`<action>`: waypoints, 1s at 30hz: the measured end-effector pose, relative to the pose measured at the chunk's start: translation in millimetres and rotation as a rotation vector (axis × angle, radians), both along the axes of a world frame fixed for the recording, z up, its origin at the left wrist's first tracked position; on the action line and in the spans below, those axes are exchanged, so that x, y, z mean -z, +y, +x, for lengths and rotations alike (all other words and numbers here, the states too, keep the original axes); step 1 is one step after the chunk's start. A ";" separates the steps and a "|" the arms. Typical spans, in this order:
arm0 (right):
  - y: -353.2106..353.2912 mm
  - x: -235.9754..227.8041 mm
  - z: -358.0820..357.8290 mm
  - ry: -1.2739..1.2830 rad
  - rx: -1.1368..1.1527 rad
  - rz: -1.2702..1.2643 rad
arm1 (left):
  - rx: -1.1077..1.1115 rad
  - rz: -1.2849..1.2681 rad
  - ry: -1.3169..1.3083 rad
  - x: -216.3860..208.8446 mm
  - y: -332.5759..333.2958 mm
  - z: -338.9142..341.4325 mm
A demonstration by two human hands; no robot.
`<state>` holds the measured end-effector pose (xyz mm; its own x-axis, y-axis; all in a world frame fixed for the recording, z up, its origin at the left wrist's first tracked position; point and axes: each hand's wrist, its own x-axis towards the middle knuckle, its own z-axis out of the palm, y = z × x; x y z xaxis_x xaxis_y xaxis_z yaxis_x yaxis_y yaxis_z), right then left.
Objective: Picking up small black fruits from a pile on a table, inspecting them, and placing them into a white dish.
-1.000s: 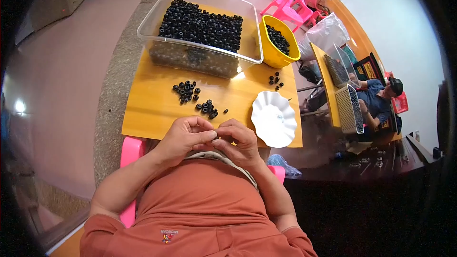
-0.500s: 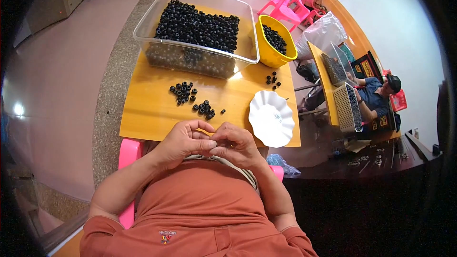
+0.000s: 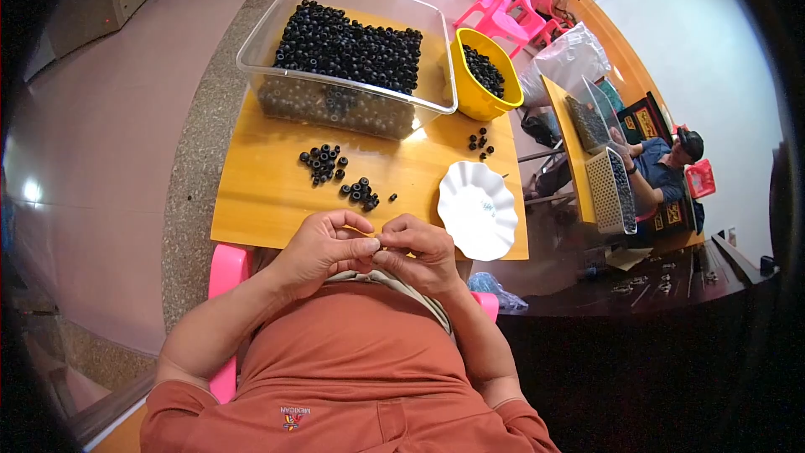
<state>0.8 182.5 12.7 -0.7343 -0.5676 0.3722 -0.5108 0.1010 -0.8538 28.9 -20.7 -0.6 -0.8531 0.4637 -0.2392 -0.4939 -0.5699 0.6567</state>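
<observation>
My left hand (image 3: 329, 245) and my right hand (image 3: 418, 252) meet at the table's near edge, in front of my body. Thumb and forefinger of each are pinched together, fingertips touching around something too small and hidden to make out. Just beyond them on the table lie two loose clusters of small black round parts with holes, one farther cluster (image 3: 323, 164) and one nearer cluster (image 3: 360, 193). A single black piece (image 3: 392, 197) sits beside the nearer one. To the right of my right hand is a white scalloped dish (image 3: 478, 218) with small bits in its middle.
Behind the clusters stands a clear plastic bin (image 3: 432, 67) heaped with black parts. A yellow tub (image 3: 482, 107) beside it holds more, and several pieces (image 3: 480, 143) lie before it. At right, another person (image 3: 662, 168) works at a table with a white perforated basket (image 3: 605, 193).
My right fingers have shifted slightly and closed more at the fingertips, while my left hand stays nearly in place. The other person's hand at right has moved. The black clusters are unchanged.
</observation>
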 end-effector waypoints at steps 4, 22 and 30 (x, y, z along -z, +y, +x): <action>-2.7 0.2 1.6 0.091 0.050 -0.049 | -0.018 0.018 -0.001 6.4 0.0 1.0; 6.6 -20.4 1.0 -0.206 -0.187 0.152 | 0.120 -0.013 -0.046 -3.6 1.5 3.2; -0.4 -6.3 3.6 -0.066 -0.103 0.048 | 0.072 0.043 -0.050 -0.8 2.1 2.1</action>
<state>4.4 182.1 19.0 -0.6932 -0.6572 0.2959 -0.4637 0.0923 -0.8812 31.0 -18.6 0.2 -0.8043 0.5345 -0.2596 -0.5667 -0.5586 0.6057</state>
